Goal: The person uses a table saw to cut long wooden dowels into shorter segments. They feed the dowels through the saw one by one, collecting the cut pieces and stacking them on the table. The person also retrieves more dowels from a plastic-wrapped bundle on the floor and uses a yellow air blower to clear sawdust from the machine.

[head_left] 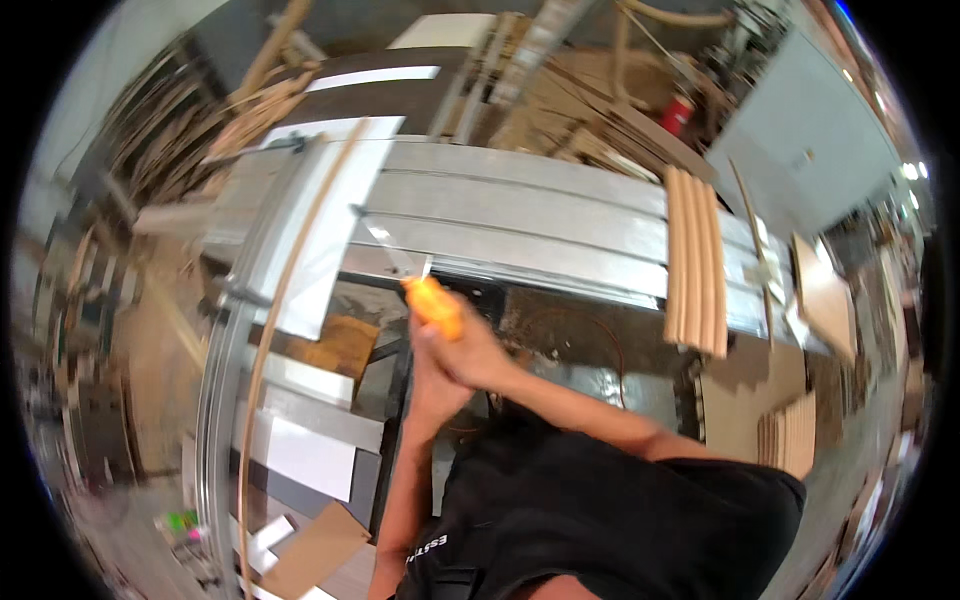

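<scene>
Both my hands meet in front of my body, near the edge of the metal machine table. My right hand (476, 350) is closed around a blurred orange-handled tool (433, 306). A slender pale part runs from its front toward the upper left; its exact kind is unclear. Pressed against the right hand from below is my left hand (434, 375), its fingers curled and partly hidden. Left of the tool, a long white panel (330, 230) lies across the table. A thin brown wooden strip (278, 300) runs lengthwise over it.
Grooved metal table slats (520, 205) stretch to the right, carrying a stack of wavy tan mouldings (695, 260). A metal rail (222, 400) runs along the left. White offcuts (310, 455) and brown board (318, 550) lie lower left. Beyond stand a grey cabinet (810, 135) and a red extinguisher (677, 115).
</scene>
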The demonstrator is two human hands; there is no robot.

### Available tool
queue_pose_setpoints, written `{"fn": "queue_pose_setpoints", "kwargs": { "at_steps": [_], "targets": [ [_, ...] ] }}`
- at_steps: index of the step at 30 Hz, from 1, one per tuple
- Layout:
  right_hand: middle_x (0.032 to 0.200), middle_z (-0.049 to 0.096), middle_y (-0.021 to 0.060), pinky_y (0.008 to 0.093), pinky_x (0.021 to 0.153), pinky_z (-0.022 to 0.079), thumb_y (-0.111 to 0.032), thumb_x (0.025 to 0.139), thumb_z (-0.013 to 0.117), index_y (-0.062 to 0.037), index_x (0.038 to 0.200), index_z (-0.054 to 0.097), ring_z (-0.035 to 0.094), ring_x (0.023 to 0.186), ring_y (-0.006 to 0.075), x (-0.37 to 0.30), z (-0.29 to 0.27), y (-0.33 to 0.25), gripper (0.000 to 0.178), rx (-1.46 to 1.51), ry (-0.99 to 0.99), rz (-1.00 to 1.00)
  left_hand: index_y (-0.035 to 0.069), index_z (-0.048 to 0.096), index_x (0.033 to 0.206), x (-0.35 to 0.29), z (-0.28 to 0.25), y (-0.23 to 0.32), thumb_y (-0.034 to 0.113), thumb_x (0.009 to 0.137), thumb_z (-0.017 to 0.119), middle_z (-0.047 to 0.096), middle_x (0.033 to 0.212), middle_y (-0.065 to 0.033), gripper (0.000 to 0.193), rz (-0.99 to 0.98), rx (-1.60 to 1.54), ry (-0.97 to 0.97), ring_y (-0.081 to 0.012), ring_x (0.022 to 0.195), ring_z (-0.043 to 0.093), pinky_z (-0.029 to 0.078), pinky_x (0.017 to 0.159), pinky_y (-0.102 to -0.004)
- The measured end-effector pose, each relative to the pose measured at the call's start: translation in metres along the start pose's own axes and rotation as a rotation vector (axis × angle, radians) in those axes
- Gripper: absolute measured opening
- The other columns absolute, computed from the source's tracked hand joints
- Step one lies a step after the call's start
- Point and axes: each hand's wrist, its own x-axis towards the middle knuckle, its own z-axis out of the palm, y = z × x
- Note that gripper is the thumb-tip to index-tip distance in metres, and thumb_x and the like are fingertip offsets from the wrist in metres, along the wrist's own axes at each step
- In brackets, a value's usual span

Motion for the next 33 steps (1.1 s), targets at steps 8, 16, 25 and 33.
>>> {"fn": "queue_pose_setpoints", "kwargs": {
  "at_steps": [8,16,25,33],
  "targets": [
    [0.145,0.052,0.0233,0.0437,0.111,0.042,-0.042,0.099,0.060,-0.0026,0.151,0.041,0.051,0.136,0.0366,-0.006,-0.062,0.048,0.067,-0.246,-0.710,0.041,0.004,0.062,0.115,-0.038,-0.072,0.025,0.008,0.094,0.063,0.053,0.076,0.0044,0.021,-0.483,-0.314,0.039,-0.0023,0.058,0.041,0.032,0.052,-0.0219],
    [0.135,0.063,0.0171,0.0554,0.100,0.048,-0.050,0.089,0.069,-0.0130,0.134,0.064,0.061,0.123,0.0357,-0.095,-0.180,0.321,0.058,-1.357,-1.511,0.709,-0.001,0.071,0.087,-0.070,-0.169,0.040,0.074,0.079,0.070,0.073,0.080,-0.0078,0.075,-0.550,-0.155,-0.928,-0.0163,0.073,0.068,0.053,0.067,-0.0331],
    [0.106,0.071,0.0206,0.0561,0.085,0.053,-0.020,0.087,0.061,-0.0090,0.108,0.071,0.067,0.104,0.0425,-0.081,-0.097,0.293,0.027,-1.205,-1.617,-0.091,0.008,0.068,0.070,-0.213,-0.115,-0.091,0.082,0.087,0.052,0.062,0.065,0.0011,0.078,-1.051,-0.007,-0.596,-0.0116,0.057,0.053,0.041,0.051,-0.0307],
    [0.114,0.069,0.0205,0.0524,0.090,0.053,-0.025,0.094,0.055,-0.0096,0.121,0.066,0.066,0.108,0.0403,-0.104,-0.108,0.336,0.033,-0.973,-1.666,0.034,0.009,0.070,0.066,-0.342,-0.070,-0.146,0.084,0.082,0.054,0.064,0.062,-0.0032,0.078,-1.446,0.171,-0.389,-0.0189,0.056,0.060,0.048,0.054,-0.0363]
  ]
}}
